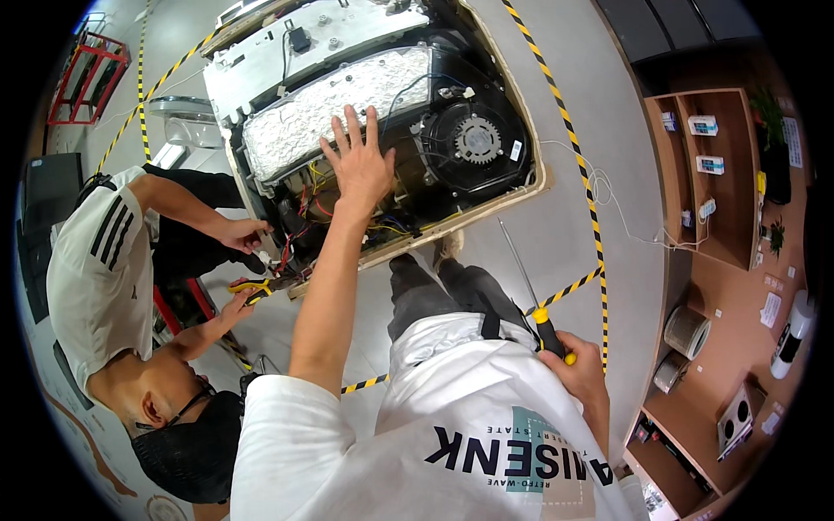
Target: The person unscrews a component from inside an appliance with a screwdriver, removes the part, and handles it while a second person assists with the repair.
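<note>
My left hand [360, 169] is spread out over the inside of an opened appliance [545, 161], its fingertips at the lower edge of a white, crinkled insulation pad [339, 95]. Down at my right side, my right hand [578, 373] is closed around the yellow-and-black handle of a screwdriver [545, 326], whose long shaft points up toward the appliance. To the right of my left hand sits a round black fan housing with a toothed grey hub [478, 141]. Red and yellow wires [300, 221] run through the dark cavity beside my left forearm.
At left, a co-worker [104, 260] leans in, holding yellow-and-black pliers [252, 288] at the appliance's near left corner. Black-and-yellow tape [556, 95] marks the floor. Wooden shelves [708, 174] stand at right, with a white cable [608, 187] trailing toward them. A red rack [87, 78] stands far left.
</note>
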Available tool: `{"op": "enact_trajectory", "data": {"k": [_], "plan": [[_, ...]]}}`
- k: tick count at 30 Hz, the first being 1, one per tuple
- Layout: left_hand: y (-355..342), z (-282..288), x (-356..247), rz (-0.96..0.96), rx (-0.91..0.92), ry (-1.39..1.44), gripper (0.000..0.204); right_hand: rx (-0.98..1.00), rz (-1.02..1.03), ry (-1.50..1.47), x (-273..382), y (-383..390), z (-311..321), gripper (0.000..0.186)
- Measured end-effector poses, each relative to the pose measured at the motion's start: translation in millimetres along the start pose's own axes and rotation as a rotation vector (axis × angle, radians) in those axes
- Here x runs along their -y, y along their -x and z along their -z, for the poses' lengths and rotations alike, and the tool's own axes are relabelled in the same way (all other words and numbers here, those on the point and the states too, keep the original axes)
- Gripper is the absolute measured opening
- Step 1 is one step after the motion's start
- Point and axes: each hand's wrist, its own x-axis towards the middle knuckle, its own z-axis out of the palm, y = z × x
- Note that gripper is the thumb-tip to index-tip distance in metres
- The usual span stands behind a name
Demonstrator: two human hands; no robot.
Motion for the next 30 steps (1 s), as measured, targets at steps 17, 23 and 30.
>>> {"op": "enact_trajectory", "data": {"k": [17, 23, 30], "plan": [[37, 21, -29, 0.062, -0.167, 0.220, 0.075, 0.002, -0.070, -0.093, -16, 0, -5, 0.040], [114, 55, -40, 0.129, -0.228, 0.438, 0.059, 0.069, -0.019, -0.004, -2, -14, -2, 0.040], [185, 85, -33, 0.192, -0.329, 0.601, 0.035, 0.109, 0.136, 0.109, 15, -28, -3, 0.038]]}}
